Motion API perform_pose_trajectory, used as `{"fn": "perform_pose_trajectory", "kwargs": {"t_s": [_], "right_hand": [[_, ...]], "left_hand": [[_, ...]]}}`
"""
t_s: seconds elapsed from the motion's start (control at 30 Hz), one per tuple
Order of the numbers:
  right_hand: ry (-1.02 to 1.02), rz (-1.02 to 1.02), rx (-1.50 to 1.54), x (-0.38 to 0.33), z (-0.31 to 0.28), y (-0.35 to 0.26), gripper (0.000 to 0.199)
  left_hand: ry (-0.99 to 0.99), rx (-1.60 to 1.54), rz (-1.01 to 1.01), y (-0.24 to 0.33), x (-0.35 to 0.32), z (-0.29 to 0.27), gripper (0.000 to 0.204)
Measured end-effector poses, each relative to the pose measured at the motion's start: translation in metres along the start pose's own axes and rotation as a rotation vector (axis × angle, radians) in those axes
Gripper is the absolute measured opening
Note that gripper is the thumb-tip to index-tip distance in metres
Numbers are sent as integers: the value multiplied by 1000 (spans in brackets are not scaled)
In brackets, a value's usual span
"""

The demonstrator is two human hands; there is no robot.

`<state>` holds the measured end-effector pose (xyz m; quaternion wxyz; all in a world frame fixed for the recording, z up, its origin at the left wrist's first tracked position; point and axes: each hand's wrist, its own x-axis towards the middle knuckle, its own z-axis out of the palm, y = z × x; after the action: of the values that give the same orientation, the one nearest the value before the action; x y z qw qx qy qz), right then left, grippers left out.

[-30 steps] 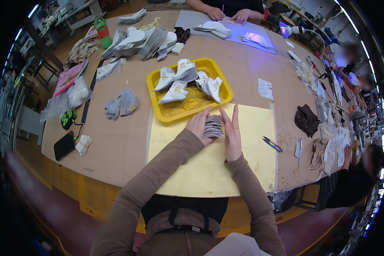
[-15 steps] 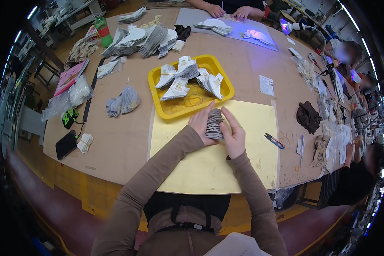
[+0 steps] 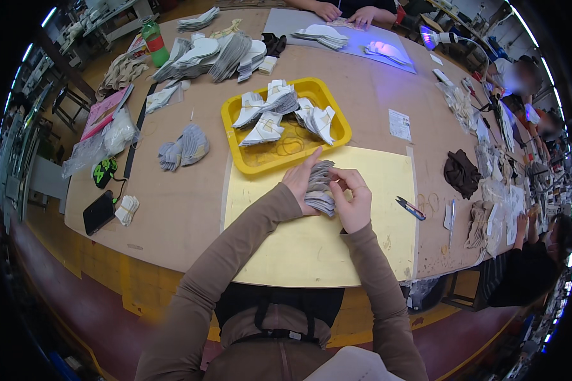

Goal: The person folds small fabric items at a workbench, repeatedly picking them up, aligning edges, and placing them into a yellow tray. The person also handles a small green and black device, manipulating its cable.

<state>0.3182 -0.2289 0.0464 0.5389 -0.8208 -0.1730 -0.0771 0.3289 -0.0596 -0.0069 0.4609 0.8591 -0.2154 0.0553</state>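
Note:
Between my hands stands a stack of grey, layered cut fabric pieces (image 3: 320,190), over a pale yellow sheet on the table. My left hand (image 3: 296,185) is closed along the stack's left side, its thumb side toward the tray. Curled at the right edge of the stack, my right hand (image 3: 352,202) has its fingertips and thumb against the layers. Just beyond lies a yellow plastic tray (image 3: 248,166) with several rubber-banded bundles of white and grey pieces (image 3: 265,129) and loose rubber bands (image 3: 290,145) inside.
Thread snips (image 3: 410,207) lie right of the yellow sheet (image 3: 279,257). Grey pieces (image 3: 184,149), a black phone (image 3: 99,214) and a small bundle (image 3: 127,210) are at left. Larger stacks (image 3: 213,56) and a green bottle (image 3: 154,43) stand farther back. Another person's hands (image 3: 361,18) work opposite.
My right fingers have curled in against the stack's right edge, where they were straighter before. The stack's layers look more fanned out; my left hand stays on its side.

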Motion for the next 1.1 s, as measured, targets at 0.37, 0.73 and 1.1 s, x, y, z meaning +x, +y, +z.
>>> {"fn": "perform_pose_trajectory", "kwargs": {"t_s": [0.37, 0.73, 1.1], "right_hand": [[33, -197, -160, -2, 0, 2, 21], [-75, -38, -134, -2, 11, 0, 20], [69, 76, -8, 0, -4, 3, 8]], "left_hand": [[1, 34, 29, 1, 0, -2, 135], [-8, 41, 32, 7, -2, -5, 130], [41, 46, 78, 6, 0, -4, 130]]}}
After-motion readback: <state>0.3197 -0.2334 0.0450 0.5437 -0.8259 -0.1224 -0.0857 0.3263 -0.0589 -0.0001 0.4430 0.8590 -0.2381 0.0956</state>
